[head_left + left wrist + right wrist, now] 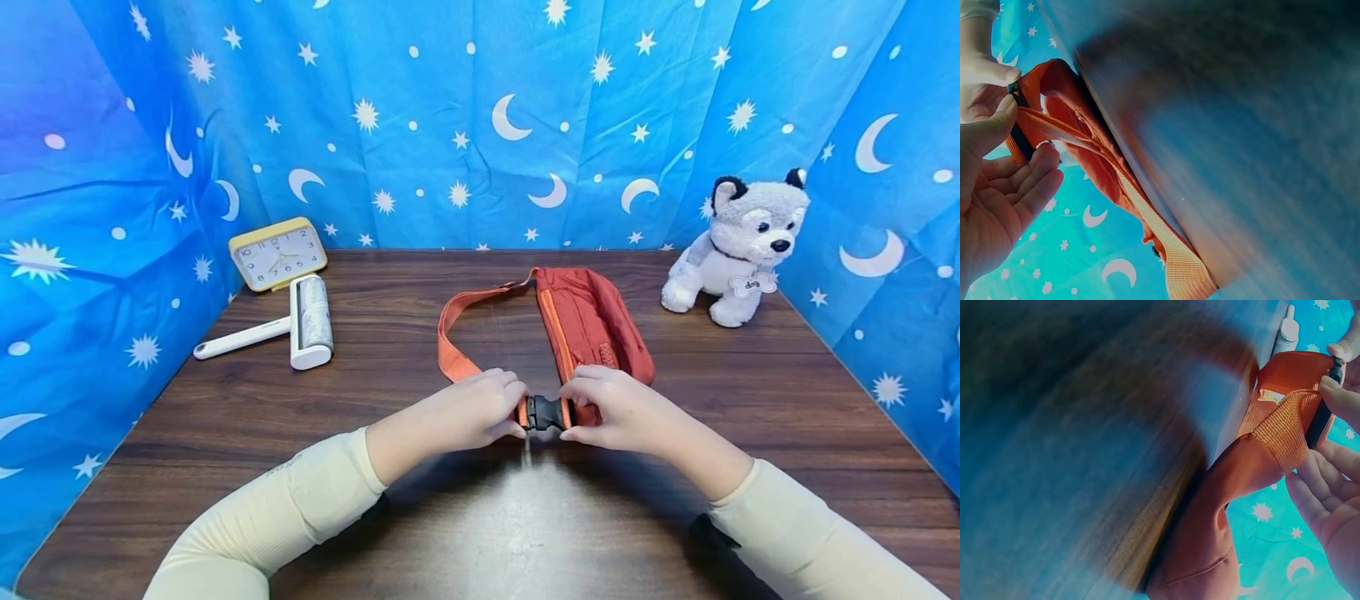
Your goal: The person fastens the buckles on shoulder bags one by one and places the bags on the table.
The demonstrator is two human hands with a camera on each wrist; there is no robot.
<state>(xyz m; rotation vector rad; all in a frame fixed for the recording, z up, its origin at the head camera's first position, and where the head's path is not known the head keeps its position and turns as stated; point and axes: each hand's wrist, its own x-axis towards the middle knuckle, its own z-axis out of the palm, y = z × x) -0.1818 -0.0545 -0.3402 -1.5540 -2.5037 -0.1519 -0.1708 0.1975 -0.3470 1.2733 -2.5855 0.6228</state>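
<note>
A red waist bag [592, 321] with an orange zip lies on the table, its orange strap [453, 333] looping out to the left. At the near side of the bag is its black plastic buckle [547, 413], whose two halves meet end to end; whether they are fully latched I cannot tell. My left hand [476, 408] pinches the left half by its strap end, with thumb and fingers on either side. From the right, my right hand [626, 408] pinches the other half the same way. The left wrist view shows the strap webbing [1060, 128] running through the buckle.
A white lint roller [310, 325] lies at the left, before a yellow alarm clock [277, 254]. On the right stands a grey and white plush dog [735, 250] with a tag. Blue curtains [450, 100] with moons and stars enclose the dark wooden table [405, 517].
</note>
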